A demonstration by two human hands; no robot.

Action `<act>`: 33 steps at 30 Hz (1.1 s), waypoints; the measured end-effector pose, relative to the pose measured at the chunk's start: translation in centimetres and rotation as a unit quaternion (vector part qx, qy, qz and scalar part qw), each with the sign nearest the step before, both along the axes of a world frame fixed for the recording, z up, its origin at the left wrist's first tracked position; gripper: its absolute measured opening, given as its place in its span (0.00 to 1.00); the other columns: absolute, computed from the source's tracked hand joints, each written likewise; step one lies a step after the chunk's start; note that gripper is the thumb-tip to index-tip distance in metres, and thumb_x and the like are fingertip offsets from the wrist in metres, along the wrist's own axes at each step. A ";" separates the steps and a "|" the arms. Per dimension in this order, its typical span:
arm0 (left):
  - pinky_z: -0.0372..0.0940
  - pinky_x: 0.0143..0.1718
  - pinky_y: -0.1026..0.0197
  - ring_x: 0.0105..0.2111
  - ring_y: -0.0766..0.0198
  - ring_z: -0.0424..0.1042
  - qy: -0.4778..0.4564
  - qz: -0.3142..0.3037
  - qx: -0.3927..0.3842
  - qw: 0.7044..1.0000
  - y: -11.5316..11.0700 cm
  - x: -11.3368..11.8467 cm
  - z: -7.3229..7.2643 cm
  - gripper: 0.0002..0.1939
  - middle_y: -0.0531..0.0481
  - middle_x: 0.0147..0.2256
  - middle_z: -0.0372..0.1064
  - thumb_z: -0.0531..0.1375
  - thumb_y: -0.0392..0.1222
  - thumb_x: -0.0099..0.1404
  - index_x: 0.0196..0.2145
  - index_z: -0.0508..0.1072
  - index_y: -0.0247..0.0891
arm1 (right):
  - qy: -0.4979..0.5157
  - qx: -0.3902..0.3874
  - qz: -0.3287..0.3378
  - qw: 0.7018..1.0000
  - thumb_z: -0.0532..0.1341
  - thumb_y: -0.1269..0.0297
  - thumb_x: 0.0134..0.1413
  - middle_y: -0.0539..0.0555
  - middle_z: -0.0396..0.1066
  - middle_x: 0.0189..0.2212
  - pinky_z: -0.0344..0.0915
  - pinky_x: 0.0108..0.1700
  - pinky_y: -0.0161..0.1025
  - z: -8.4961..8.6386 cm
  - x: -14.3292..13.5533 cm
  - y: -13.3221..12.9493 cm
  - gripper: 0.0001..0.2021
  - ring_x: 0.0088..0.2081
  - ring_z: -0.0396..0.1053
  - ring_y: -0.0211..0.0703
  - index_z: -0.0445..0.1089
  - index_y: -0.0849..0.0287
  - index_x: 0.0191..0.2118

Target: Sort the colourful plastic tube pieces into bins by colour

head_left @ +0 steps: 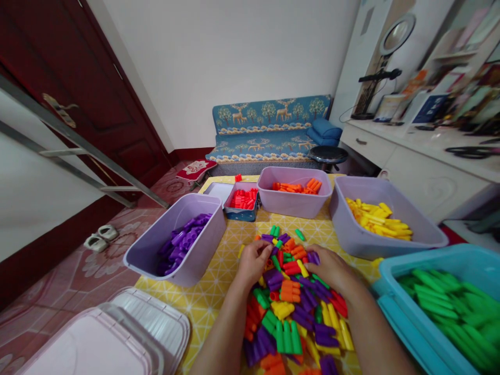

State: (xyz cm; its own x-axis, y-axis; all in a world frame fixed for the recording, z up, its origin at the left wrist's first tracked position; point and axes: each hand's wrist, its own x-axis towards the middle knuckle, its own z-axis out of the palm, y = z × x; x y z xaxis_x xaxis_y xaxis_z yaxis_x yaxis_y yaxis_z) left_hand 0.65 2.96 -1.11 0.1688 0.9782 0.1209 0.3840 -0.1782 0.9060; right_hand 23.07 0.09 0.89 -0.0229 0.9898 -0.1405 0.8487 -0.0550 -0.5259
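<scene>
A heap of plastic tube-shaped pieces (289, 291) in purple, green, orange, red and yellow lies on the yellow patterned cloth. At its far left side is my left hand (253, 260), thumb and fingers curled together over the pieces; whatever they pinch is hidden. My right hand (326, 266) reaches in from the right, with a purple piece (313, 258) between thumb and forefinger. A yellow piece (302, 269) lies just left of that thumb. In front of the hands, a green joined piece (288, 337) and an orange one (290, 291) rest on the heap.
Lilac bins hold purple (213, 229), orange (297, 204) and yellow pieces (336, 219). Red pieces fill a small tin box (241, 214). A turquoise bin (390, 260) with green pieces stands at right. Stacked lids (97, 344) lie front left. Beyond are a sofa (269, 140) and ladder (89, 156).
</scene>
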 end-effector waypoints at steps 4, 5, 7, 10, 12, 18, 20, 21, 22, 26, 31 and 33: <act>0.63 0.34 0.64 0.31 0.62 0.70 -0.007 -0.014 0.004 1.000 0.0 -0.1 -0.1 0.14 0.48 0.31 0.75 0.56 0.47 0.62 0.35 0.77 0.35 | 0.080 0.041 0.058 0.994 0.60 0.66 0.46 0.54 0.75 0.41 0.63 0.47 0.43 -0.5 -1.0 -0.1 0.14 0.44 0.71 0.49 0.72 0.54 0.42; 0.63 0.35 0.63 0.33 0.61 0.71 -0.005 -0.020 0.009 1.000 -0.1 -0.2 0.0 0.14 0.47 0.33 0.75 0.57 0.47 0.62 0.36 0.77 0.35 | 0.089 0.054 0.067 0.992 0.61 0.67 0.45 0.54 0.75 0.41 0.64 0.47 0.44 -0.5 -1.2 -0.1 0.14 0.44 0.71 0.50 0.73 0.54 0.41; 0.64 0.38 0.62 0.36 0.60 0.72 -0.005 -0.039 0.021 0.999 -0.1 -0.3 0.4 0.14 0.46 0.35 0.76 0.57 0.47 0.62 0.37 0.78 0.36 | 0.107 0.074 0.070 0.989 0.62 0.67 0.43 0.55 0.75 0.40 0.64 0.47 0.46 -0.4 -1.6 -0.1 0.14 0.44 0.71 0.51 0.73 0.55 0.41; 0.65 0.42 0.61 0.39 0.59 0.72 -0.013 -0.075 0.027 0.997 -0.3 -0.4 1.0 0.14 0.45 0.38 0.76 0.59 0.48 0.62 0.39 0.78 0.37 | 0.180 0.077 0.059 0.979 0.64 0.68 0.41 0.55 0.74 0.42 0.65 0.47 0.46 -0.3 -2.2 -0.1 0.19 0.44 0.70 0.49 0.72 0.55 0.44; 0.64 0.44 0.60 0.40 0.59 0.72 -0.021 -0.096 0.026 0.995 -0.5 -0.4 1.4 0.15 0.45 0.39 0.76 0.60 0.48 0.61 0.41 0.78 0.38 | 0.262 0.069 0.043 0.962 0.66 0.67 0.39 0.54 0.73 0.40 0.67 0.45 0.44 -0.2 -2.9 0.0 0.23 0.42 0.71 0.46 0.69 0.56 0.47; 0.64 0.45 0.61 0.40 0.58 0.72 -0.041 -0.117 0.045 0.991 -0.7 -0.3 1.6 0.16 0.44 0.38 0.76 0.64 0.49 0.58 0.40 0.78 0.36 | 0.433 0.061 -0.019 0.899 0.68 0.65 0.36 0.51 0.72 0.29 0.71 0.35 0.39 -0.2 -5.7 0.2 0.15 0.32 0.73 0.42 0.68 0.59 0.34; 0.64 0.44 0.61 0.39 0.59 0.72 -0.040 -0.120 0.047 0.991 -0.7 -0.3 1.7 0.15 0.44 0.36 0.75 0.63 0.49 0.58 0.38 0.79 0.36 | 0.448 0.085 -0.023 0.890 0.67 0.64 0.37 0.51 0.72 0.30 0.72 0.39 0.40 -0.2 -6.2 0.2 0.11 0.34 0.73 0.42 0.69 0.59 0.31; 0.64 0.43 0.61 0.38 0.59 0.72 -0.043 -0.119 0.048 0.991 -0.6 -0.3 1.7 0.14 0.44 0.35 0.75 0.63 0.49 0.59 0.37 0.79 0.36 | 0.449 0.095 -0.022 0.888 0.67 0.65 0.38 0.52 0.72 0.32 0.72 0.40 0.40 -0.2 -6.2 0.2 0.10 0.36 0.73 0.42 0.70 0.59 0.31; 0.64 0.42 0.61 0.37 0.60 0.72 -0.048 -0.117 0.052 0.991 -0.6 -0.4 1.8 0.14 0.45 0.34 0.75 0.62 0.49 0.59 0.36 0.79 0.36 | 0.445 0.103 -0.017 0.889 0.66 0.66 0.39 0.52 0.72 0.33 0.72 0.40 0.40 -0.1 -6.2 0.2 0.09 0.37 0.73 0.42 0.71 0.59 0.32; 0.64 0.46 0.60 0.39 0.59 0.72 -0.045 -0.112 0.077 0.990 -0.5 -0.5 2.1 0.11 0.45 0.36 0.74 0.64 0.46 0.58 0.35 0.78 0.36 | 0.399 0.128 0.003 0.908 0.62 0.65 0.47 0.54 0.72 0.37 0.72 0.38 0.39 -0.5 -5.7 0.2 0.08 0.40 0.71 0.43 0.72 0.58 0.35; 0.64 0.44 0.61 0.38 0.60 0.72 -0.018 -0.104 0.088 0.990 -0.8 -0.6 2.5 0.09 0.46 0.35 0.75 0.63 0.44 0.59 0.35 0.78 0.37 | 0.351 0.152 0.009 0.924 0.58 0.64 0.51 0.54 0.71 0.37 0.71 0.38 0.39 -1.4 -5.1 0.5 0.08 0.39 0.71 0.43 0.72 0.57 0.35; 0.65 0.42 0.61 0.36 0.60 0.72 -0.021 -0.076 0.082 0.993 -0.8 -0.5 2.5 0.10 0.47 0.34 0.75 0.63 0.45 0.59 0.36 0.77 0.38 | 0.345 0.153 0.018 0.926 0.58 0.65 0.51 0.54 0.71 0.37 0.70 0.39 0.39 -1.6 -5.1 0.6 0.08 0.39 0.71 0.43 0.73 0.57 0.35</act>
State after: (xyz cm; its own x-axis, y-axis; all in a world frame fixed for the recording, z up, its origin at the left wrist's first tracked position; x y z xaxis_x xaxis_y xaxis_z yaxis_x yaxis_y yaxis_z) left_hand 0.12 2.15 1.43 0.3053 0.9082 0.2863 0.3038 -0.3778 0.8746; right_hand 17.95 0.66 -0.67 -0.0366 0.9778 0.2065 0.3042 0.2077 -0.9297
